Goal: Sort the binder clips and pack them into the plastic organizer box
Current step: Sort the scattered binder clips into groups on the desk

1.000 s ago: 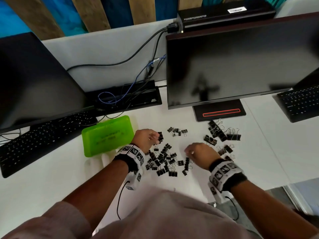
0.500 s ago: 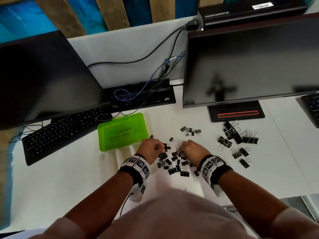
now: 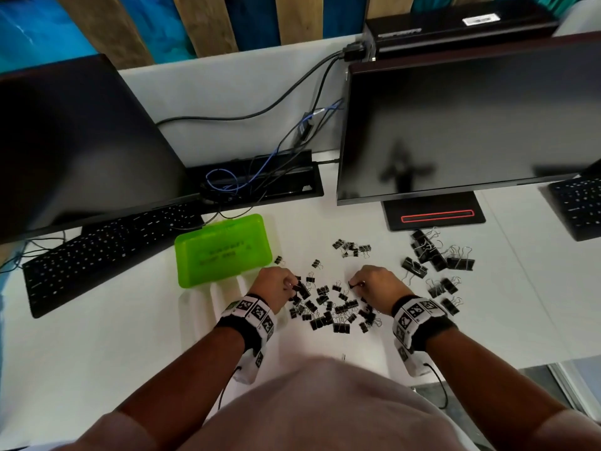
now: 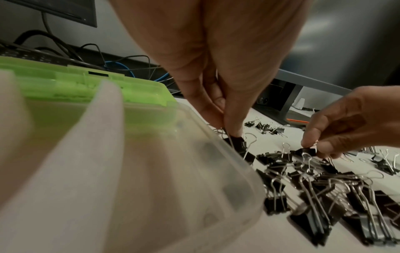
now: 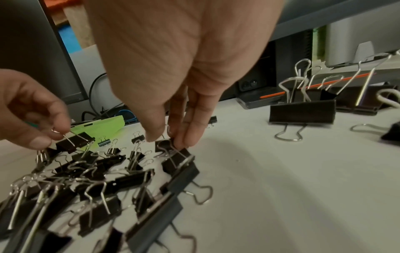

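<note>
A heap of small black binder clips (image 3: 331, 309) lies on the white desk between my hands. My left hand (image 3: 291, 286) is at the heap's left edge and pinches one small clip (image 4: 237, 143) by its wire handle, beside the organizer box. My right hand (image 3: 354, 284) is at the heap's upper right and pinches another small clip (image 5: 165, 145) between thumb and fingers. The organizer box stands open to the left: a green lid (image 3: 224, 249) and a clear divided tray (image 4: 134, 171) in front of it. What the tray holds is too blurred to tell.
Large clips (image 3: 432, 255) are grouped by the monitor stand (image 3: 432, 214), mid-sized ones (image 3: 445, 291) to the right of my right hand, and a small cluster (image 3: 351, 249) lies further back. Two monitors, keyboards (image 3: 107, 252) and cables line the back of the desk.
My right hand moved left from the mid-sized clips to the small heap. Both hands came close together over the heap, then drew slightly apart, each now pinching a clip.
</note>
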Available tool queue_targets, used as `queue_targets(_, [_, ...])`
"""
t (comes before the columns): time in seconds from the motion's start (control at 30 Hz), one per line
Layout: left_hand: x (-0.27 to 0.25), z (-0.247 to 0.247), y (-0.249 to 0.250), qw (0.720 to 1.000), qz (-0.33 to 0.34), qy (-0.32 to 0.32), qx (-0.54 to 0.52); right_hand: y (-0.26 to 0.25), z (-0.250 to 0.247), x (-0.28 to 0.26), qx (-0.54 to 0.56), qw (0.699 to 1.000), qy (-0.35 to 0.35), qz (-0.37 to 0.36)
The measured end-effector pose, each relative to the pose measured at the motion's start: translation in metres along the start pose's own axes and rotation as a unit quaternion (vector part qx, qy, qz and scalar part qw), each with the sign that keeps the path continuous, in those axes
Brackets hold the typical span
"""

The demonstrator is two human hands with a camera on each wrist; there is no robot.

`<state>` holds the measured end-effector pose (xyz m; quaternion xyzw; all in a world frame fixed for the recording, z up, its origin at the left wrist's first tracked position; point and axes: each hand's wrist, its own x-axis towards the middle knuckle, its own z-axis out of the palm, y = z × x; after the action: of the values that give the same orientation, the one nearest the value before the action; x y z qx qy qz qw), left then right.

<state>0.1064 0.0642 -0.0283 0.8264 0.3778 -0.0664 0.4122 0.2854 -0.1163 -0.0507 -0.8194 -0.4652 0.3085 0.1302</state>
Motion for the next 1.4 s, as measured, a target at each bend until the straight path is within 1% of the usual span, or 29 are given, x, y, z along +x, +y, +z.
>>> queue_targets(0.1, [-0.001,-0.005,0.002,1.0,-0.006,0.008,-0.023,0.006,0.001,-0.005,-0.006,1.0,0.007,-0.013])
queue_targets(0.13, [-0.002,-0.006,0.002,0.999,-0.007,0.009,-0.032,0.008,0.002,-0.006,-0.028,0.999,-0.005,-0.03])
queue_targets(0.2, [-0.006,-0.007,0.003,0.999,-0.005,0.005,-0.04,0.008,0.004,-0.007,-0.083,0.993,-0.056,-0.069])
queue_targets(0.27, [-0.012,-0.003,0.003,0.999,-0.004,-0.004,-0.044,0.005,0.004,-0.006,-0.09,0.989,-0.09,-0.069])
queue_targets(0.4, [-0.022,0.003,0.006,0.999,0.011,-0.025,-0.042,-0.001,0.006,0.001,-0.115,0.99,-0.065,-0.056])
queue_targets(0.47, [-0.026,0.008,0.009,0.999,0.029,-0.039,-0.013,-0.001,0.006,0.0,-0.104,0.992,-0.055,-0.048])
queue_targets(0.6, [-0.032,0.023,0.018,0.991,0.066,-0.077,0.085,0.008,0.002,-0.003,-0.047,0.998,-0.029,-0.021])
queue_targets(0.7, [-0.031,0.033,0.034,0.973,0.065,-0.142,0.168,0.015,-0.003,-0.008,-0.013,1.0,-0.021,-0.011])
queue_targets(0.77, [-0.032,0.038,0.041,0.958,0.061,-0.168,0.224,0.02,-0.005,-0.011,-0.004,1.0,-0.011,-0.007])
queue_targets(0.87, [-0.033,0.048,0.039,0.941,0.073,-0.178,0.278,0.03,-0.007,-0.013,0.001,1.0,0.014,0.023])
queue_targets(0.97, [-0.037,0.053,0.036,0.929,0.085,-0.17,0.318,0.035,-0.009,-0.016,-0.006,0.999,0.023,0.041])
queue_targets(1.03, [-0.039,0.053,0.036,0.929,0.085,-0.174,0.316,0.034,-0.007,-0.019,-0.02,0.999,0.017,0.04])
queue_targets(1.13, [-0.036,0.053,0.031,0.938,0.086,-0.17,0.289,0.032,-0.006,-0.02,-0.025,0.998,0.02,0.048])
queue_targets(1.3, [-0.039,0.049,0.031,0.948,0.07,-0.164,0.263,0.034,-0.014,-0.022,0.024,0.996,0.053,0.068])
queue_targets(1.4, [-0.04,0.046,0.029,0.961,0.06,-0.167,0.213,0.039,-0.019,-0.024,0.049,0.994,0.073,0.069])
